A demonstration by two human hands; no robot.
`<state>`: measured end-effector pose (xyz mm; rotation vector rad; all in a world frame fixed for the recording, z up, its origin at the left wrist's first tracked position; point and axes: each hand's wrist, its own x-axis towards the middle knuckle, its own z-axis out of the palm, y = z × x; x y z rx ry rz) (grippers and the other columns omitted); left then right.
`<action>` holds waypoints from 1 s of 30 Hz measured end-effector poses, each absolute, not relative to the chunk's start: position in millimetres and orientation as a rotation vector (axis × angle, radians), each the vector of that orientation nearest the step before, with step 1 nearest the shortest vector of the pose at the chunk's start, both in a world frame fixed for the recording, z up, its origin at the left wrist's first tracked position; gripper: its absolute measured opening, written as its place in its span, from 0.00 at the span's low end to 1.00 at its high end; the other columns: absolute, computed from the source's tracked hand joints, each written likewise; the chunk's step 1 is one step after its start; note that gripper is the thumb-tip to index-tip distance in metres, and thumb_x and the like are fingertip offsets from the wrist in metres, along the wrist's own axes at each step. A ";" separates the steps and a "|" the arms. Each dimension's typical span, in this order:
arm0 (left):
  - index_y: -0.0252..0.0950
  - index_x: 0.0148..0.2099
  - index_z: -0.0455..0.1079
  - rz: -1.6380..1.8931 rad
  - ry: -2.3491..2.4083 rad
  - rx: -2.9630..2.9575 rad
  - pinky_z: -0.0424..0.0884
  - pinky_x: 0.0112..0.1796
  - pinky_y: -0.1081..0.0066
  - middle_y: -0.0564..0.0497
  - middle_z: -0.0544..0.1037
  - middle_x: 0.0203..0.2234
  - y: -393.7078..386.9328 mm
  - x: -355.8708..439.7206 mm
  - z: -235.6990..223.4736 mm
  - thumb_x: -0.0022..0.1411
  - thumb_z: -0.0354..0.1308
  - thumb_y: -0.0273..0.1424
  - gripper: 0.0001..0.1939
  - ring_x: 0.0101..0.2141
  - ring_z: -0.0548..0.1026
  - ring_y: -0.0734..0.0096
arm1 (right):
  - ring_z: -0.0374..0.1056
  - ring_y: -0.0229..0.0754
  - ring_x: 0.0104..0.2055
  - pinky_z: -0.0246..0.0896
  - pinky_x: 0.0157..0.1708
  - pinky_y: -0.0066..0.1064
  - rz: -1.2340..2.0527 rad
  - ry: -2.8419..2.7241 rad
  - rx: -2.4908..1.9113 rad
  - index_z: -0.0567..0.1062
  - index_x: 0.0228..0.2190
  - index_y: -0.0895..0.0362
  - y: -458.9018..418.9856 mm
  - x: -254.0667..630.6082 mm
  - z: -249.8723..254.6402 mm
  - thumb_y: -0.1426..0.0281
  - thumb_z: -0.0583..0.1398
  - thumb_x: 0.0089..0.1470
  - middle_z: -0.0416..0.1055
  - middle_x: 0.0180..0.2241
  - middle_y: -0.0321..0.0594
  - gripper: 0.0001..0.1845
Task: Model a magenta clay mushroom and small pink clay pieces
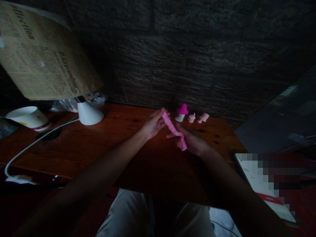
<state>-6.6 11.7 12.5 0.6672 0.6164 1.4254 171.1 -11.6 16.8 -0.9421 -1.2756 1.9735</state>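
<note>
A long pink strip of modelling clay [171, 126] stretches slantwise between my two hands above the wooden table. My left hand [155, 124] pinches its upper end with thumb and fingertips. Its lower end is bent and hangs over my right hand [191, 140], which grips it near the bend; some of those fingers lie behind the clay. Just beyond my hands stands a clay mushroom with a magenta cap [183, 109] and a whitish stem. To its right sit two small pale pink clay figures, one rounded [191, 118] and one with a blocky top [204, 117].
A lamp with a newsprint-patterned shade [49, 56] and white base [90, 113] stands on the left of the table [103, 144]. A paper cup [31, 118] is beside it, near a white cable [29, 144]. A dark brick wall [163, 59] rises behind. A partly pixelated screen [256, 184] lies at right.
</note>
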 end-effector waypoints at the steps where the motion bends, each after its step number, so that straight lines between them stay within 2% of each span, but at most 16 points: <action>1: 0.35 0.34 0.74 1.438 0.623 0.653 0.72 0.37 0.73 0.53 0.78 0.30 12.2 -6.8 13.1 0.56 0.70 0.36 0.11 0.32 0.76 0.75 | 0.64 0.33 0.20 0.58 0.18 0.24 1.957 -1.287 -0.951 0.75 0.44 0.55 -11.5 170.3 16.0 0.52 0.60 0.60 0.79 0.31 0.40 0.20; 5: 0.34 0.35 0.73 1.455 0.624 0.615 0.73 0.41 0.70 0.50 0.80 0.33 13.0 -7.0 15.0 0.58 0.67 0.35 0.10 0.35 0.78 0.72 | 0.69 0.34 0.24 0.64 0.23 0.25 1.942 -1.342 -0.981 0.77 0.43 0.56 -10.8 169.3 10.9 0.51 0.60 0.59 0.80 0.33 0.43 0.22; 10: 0.34 0.36 0.73 1.431 0.637 0.615 0.74 0.40 0.72 0.50 0.81 0.34 12.3 -5.6 14.9 0.60 0.66 0.35 0.09 0.34 0.79 0.73 | 0.62 0.31 0.18 0.54 0.17 0.24 1.945 -1.434 -1.007 0.78 0.37 0.59 -10.7 169.4 5.3 0.43 0.54 0.60 0.76 0.24 0.40 0.31; 15: 0.33 0.37 0.72 1.398 0.638 0.627 0.74 0.38 0.73 0.50 0.80 0.33 11.6 -4.1 13.6 0.60 0.66 0.36 0.11 0.32 0.79 0.75 | 0.57 0.30 0.15 0.47 0.14 0.24 1.832 -1.644 -1.076 0.79 0.40 0.60 -14.8 169.5 10.4 0.43 0.55 0.58 0.70 0.18 0.35 0.32; 20: 0.33 0.38 0.73 1.374 0.662 0.642 0.74 0.36 0.73 0.49 0.80 0.33 10.3 -1.7 14.7 0.65 0.61 0.37 0.11 0.30 0.78 0.75 | 0.60 0.31 0.16 0.50 0.14 0.23 1.760 -1.762 -1.092 0.78 0.40 0.61 -18.5 168.4 15.6 0.45 0.55 0.60 0.72 0.18 0.37 0.31; 25: 0.32 0.41 0.74 1.273 0.637 0.703 0.74 0.37 0.71 0.45 0.81 0.36 9.5 -0.7 15.7 0.68 0.55 0.43 0.18 0.32 0.79 0.71 | 0.63 0.32 0.16 0.51 0.15 0.22 1.679 -1.730 -1.136 0.77 0.38 0.60 -18.5 166.5 15.7 0.45 0.55 0.59 0.71 0.17 0.36 0.30; 30: 0.33 0.43 0.76 1.194 0.582 0.847 0.73 0.38 0.70 0.44 0.82 0.37 10.2 -2.0 7.9 0.63 0.62 0.39 0.14 0.37 0.79 0.67 | 0.61 0.32 0.16 0.48 0.13 0.23 1.663 -1.597 -1.108 0.77 0.35 0.58 -15.7 165.4 13.5 0.42 0.56 0.56 0.72 0.19 0.38 0.31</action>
